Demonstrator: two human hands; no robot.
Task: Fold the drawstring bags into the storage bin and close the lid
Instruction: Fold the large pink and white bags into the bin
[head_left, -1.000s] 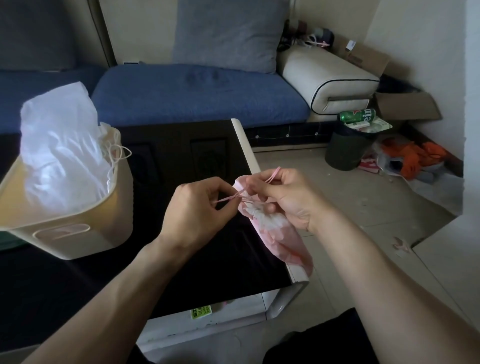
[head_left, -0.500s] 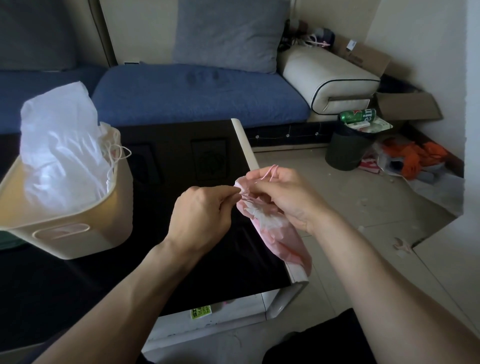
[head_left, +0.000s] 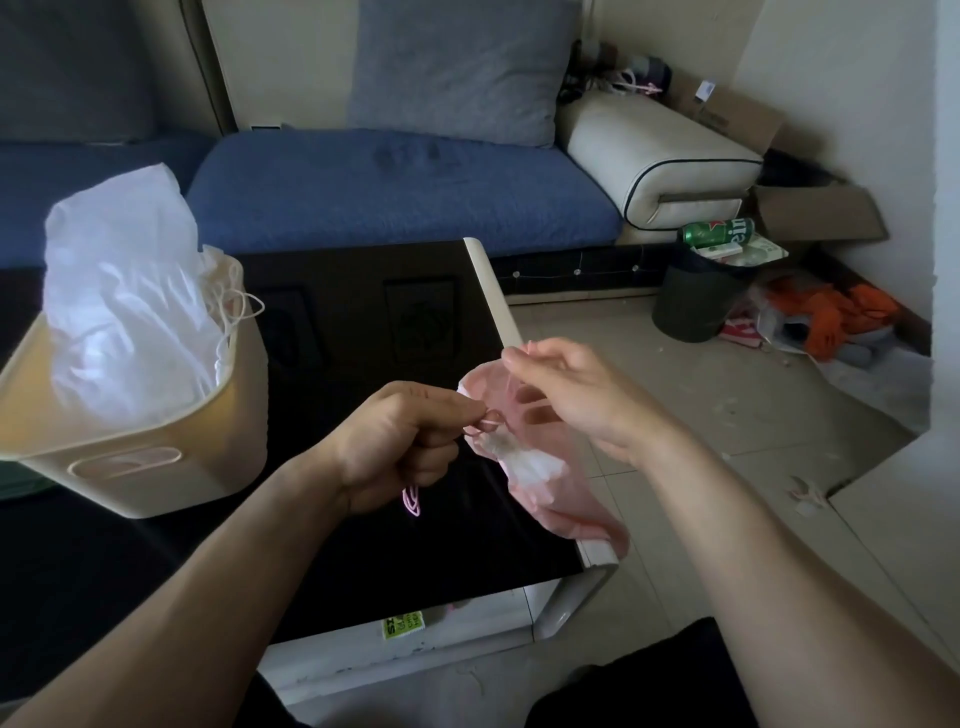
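From the head camera, both hands meet over the near right corner of the dark glossy counter. The left hand is curled, its thumb and forefinger pinching the pink drawstring at the mouth of the pink drawstring bag; a loop of the same cord hangs below that hand's heel. The right hand sits just to the right of the left and slightly higher, fingers bent, pinching the upper edge of the bag's mouth between fingertips and thumb. The bag hangs down from the two hands, its lower end drooping past the counter's right edge, with something white and crumpled showing through the thin fabric. Well to the left of the left hand stands the cream storage bin on the counter, open-topped, with white drawstring bags heaped above its rim and white cords trailing over its right wall. Beyond the hands lies a blue sofa; to the far right of the right hand a dark wastebasket stands on the tiled floor.
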